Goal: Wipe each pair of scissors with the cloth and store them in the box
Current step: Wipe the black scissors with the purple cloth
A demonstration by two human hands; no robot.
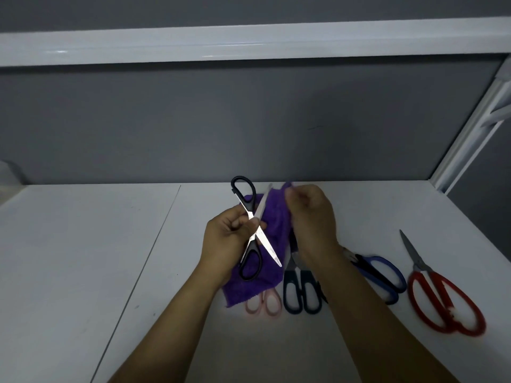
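Note:
My left hand (226,239) grips black-handled scissors (250,261) at the pivot, above the table; their blades are spread wide in an X. My right hand (312,217) pinches the upper edge of a purple cloth (272,217), which hangs behind the scissors down to the table. On the table lie pink-handled scissors (266,302) partly under the cloth, dark navy-handled scissors (301,288), blue-handled scissors (384,275) partly hidden by my right forearm, and red-handled scissors (442,297) at the far right. No box is in view.
The white table (83,258) has a seam running diagonally on the left. A grey wall rises behind it, with a white shelf (249,42) overhead and a white frame post (470,134) at the right. A pale object (8,175) sits at the far left edge.

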